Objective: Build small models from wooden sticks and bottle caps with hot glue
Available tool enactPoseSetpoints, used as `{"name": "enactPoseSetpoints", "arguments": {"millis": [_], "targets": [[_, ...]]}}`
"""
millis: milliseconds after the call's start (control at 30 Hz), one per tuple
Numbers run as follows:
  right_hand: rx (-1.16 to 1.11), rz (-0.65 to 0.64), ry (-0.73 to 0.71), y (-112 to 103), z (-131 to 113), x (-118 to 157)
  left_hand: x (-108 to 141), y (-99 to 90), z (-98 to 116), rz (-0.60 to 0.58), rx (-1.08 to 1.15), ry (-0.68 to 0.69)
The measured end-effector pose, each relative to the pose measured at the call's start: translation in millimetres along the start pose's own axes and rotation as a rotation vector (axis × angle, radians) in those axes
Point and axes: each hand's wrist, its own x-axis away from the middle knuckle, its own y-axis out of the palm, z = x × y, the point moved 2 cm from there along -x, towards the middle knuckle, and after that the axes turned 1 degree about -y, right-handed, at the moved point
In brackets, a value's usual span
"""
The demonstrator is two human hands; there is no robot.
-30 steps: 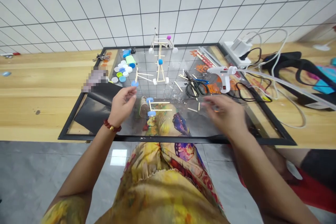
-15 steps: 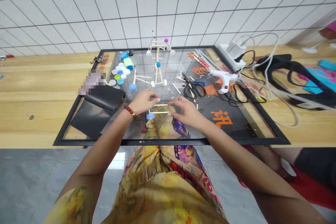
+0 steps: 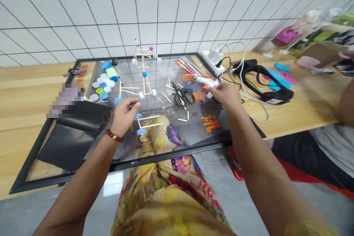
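The left hand [image 3: 124, 113] is open, its fingers [image 3: 135, 102] released, just beside a stick frame with blue bottle caps [image 3: 146, 122] on the framed glass board [image 3: 69, 179]. The right hand [image 3: 228, 94] is at the white glue gun [image 3: 206, 81]; I cannot tell if it grips.

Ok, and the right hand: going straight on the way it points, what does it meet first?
Probably the white hot glue gun, just beyond the right hand; depth is unclear, so they may already touch.
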Motion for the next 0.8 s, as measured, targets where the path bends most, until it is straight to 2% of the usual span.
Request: {"name": "enactPoseSetpoints", "arguments": {"millis": [100, 233, 333, 467, 600, 800], "targets": [[0.09, -0.079, 0.023, 13.8, 0.5, -19.8, 1.2, 0.3, 0.9, 0.01, -0.031, 0.047], [0.086, -0.072, 0.056, 18.5, -7.4, -18.3, 2.2, 0.5, 3.4, 0.025, -0.109, 0.128], [0.005, 0.043, 0.047, 15.1, -5.0, -12.5, 2.8, 2.2, 4.7, 0.025, -0.134, 0.17], [-0.25, 0.214, -0.051, 20.7, 4.9, -8.3, 4.2, 5.5, 4.4, 0.022, -0.151, 0.203], [-0.415, 0.174, -0.179, 33.6, 8.6, -8.6, 5.4, 7.3, 4.3, 0.011, -0.162, 0.227], [-0.301, 0.143, -0.193, 39.6, 5.0, -7.4, 4.7, 4.9, 5.1, 0.038, -0.184, 0.258]]}}
